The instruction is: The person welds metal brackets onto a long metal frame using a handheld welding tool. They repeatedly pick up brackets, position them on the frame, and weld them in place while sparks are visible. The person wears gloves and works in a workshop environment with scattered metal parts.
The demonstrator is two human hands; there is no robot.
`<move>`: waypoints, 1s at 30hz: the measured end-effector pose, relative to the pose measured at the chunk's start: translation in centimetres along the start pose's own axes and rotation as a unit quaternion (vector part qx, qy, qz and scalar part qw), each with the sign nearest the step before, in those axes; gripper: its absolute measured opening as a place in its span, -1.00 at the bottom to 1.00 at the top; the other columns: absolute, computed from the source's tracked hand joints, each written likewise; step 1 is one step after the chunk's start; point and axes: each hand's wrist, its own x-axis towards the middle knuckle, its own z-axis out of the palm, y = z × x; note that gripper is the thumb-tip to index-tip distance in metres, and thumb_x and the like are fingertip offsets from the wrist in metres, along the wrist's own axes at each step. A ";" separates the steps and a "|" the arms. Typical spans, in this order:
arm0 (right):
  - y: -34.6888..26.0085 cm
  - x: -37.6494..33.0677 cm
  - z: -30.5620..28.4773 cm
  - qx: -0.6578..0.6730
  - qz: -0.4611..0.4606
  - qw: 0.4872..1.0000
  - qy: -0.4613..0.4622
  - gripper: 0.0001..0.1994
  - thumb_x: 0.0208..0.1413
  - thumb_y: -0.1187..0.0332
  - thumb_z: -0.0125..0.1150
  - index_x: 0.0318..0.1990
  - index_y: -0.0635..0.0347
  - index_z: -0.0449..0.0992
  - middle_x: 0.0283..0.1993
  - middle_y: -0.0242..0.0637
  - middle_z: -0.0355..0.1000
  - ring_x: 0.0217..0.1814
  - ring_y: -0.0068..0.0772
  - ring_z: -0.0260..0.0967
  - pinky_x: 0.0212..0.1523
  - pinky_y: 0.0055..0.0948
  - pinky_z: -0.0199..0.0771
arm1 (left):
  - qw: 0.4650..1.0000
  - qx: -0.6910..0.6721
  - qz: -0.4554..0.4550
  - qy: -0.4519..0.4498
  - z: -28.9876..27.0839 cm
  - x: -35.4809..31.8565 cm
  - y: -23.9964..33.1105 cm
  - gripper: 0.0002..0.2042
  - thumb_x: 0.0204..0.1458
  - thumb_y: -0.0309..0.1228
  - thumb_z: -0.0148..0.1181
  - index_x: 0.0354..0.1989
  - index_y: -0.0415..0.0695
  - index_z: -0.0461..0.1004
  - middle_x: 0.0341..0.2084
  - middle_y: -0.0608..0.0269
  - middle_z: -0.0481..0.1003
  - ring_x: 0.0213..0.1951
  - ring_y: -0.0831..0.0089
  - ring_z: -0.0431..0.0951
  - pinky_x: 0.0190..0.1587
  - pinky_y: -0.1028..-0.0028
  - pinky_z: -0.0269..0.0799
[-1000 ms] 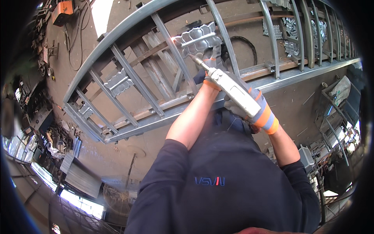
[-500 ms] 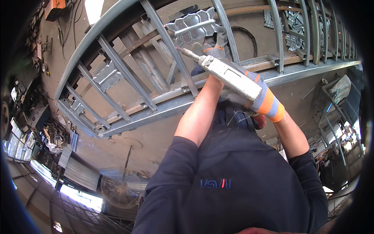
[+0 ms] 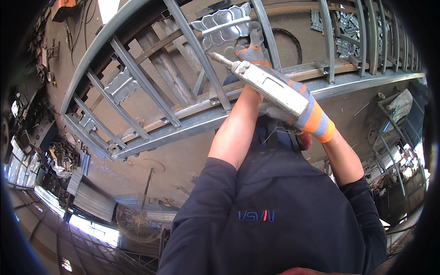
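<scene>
My right hand (image 3: 300, 107), in a grey and orange glove, is wrapped round a white handheld welding gun (image 3: 270, 87). The gun's metal nozzle points up and left, its tip beside a slanting steel bar (image 3: 198, 50) of the frame. Beyond the gun, my left hand (image 3: 252, 48), also gloved, grips the right end of a shiny scalloped metal panel (image 3: 222, 28) with a rod along its middle. This panel lies between two bars. The gun and my left forearm partly cover the frame's near rail; some left fingers are hidden.
The curved steel frame (image 3: 169, 134) spans the far side, with similar panels (image 3: 123, 86) between bars at left. Several loose metal pieces (image 3: 348, 34) lie at far right. A black ring (image 3: 293, 39) rests on the floor. A large fan (image 3: 137, 222) stands at lower left, a rack (image 3: 389, 123) at right.
My left hand and the panel have shifted slightly up and left, and the left fingers show more clearly. The gun's nozzle has moved a little left and up. The whole view has shifted slightly.
</scene>
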 end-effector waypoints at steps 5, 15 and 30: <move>0.5 -0.3 0.7 0.054 0.023 0.998 0.028 -0.32 0.16 0.45 0.53 0.45 0.20 0.42 0.40 -0.05 0.46 0.35 0.01 0.48 0.33 -0.23 0.46 | 1.000 0.001 0.001 -0.002 0.0 0.0 -0.2 -0.67 0.45 -0.10 -0.04 0.14 -0.03 0.50 -0.09 0.23 0.59 -0.23 0.23 0.66 -0.13 0.16 0.64; 0.1 0.5 0.9 0.008 -0.005 0.999 0.045 -0.34 0.11 0.45 0.57 0.39 0.24 0.47 0.23 -0.11 0.56 0.17 -0.06 0.54 0.21 -0.25 0.53 | 1.000 0.005 0.002 -0.005 0.2 0.3 -0.6 -0.69 0.44 -0.11 0.01 0.11 -0.03 0.50 -0.12 0.24 0.58 -0.25 0.25 0.65 -0.17 0.18 0.62; 0.7 0.1 1.3 0.030 0.002 0.997 0.069 -0.31 0.15 0.43 0.54 0.44 0.23 0.42 0.15 -0.11 0.58 0.06 -0.09 0.57 0.11 -0.25 0.58 | 1.000 0.011 0.003 -0.007 0.4 0.4 -0.5 -0.71 0.41 -0.12 0.08 0.08 -0.04 0.51 -0.16 0.27 0.58 -0.29 0.29 0.63 -0.22 0.21 0.60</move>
